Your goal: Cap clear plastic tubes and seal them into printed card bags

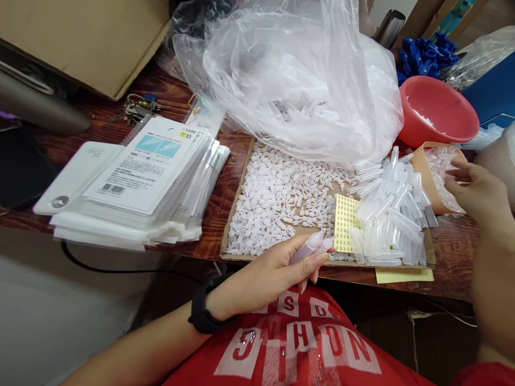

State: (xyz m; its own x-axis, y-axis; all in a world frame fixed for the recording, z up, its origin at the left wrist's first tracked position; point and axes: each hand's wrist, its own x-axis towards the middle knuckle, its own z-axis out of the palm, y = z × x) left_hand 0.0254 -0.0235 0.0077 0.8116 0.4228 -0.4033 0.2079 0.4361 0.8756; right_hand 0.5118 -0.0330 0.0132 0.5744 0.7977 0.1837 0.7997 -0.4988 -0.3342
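My left hand (277,271) is closed around small translucent plastic tubes (309,247) with narrow tips, held above the tray's front edge. My right hand (483,193) is at the mouth of a peach-coloured cup (427,179). Its fingers are bent and a little apart, with nothing visible between them. Small clear plastic pieces (442,169) fill that cup. Between the hands lies a heap of empty-looking translucent tubes (392,214). A yellow sheet of small printed stickers (346,220) leans beside it. Many small white nozzle tips (265,198) cover the cardboard tray (224,247).
A large clear plastic bag (289,69) of tubes stands behind the tray. At the right is a red bowl (438,107) with white bits inside. Stacked printed packages (140,161) lie on the left, near keys (140,107). A cardboard box (92,37) stands at back left.
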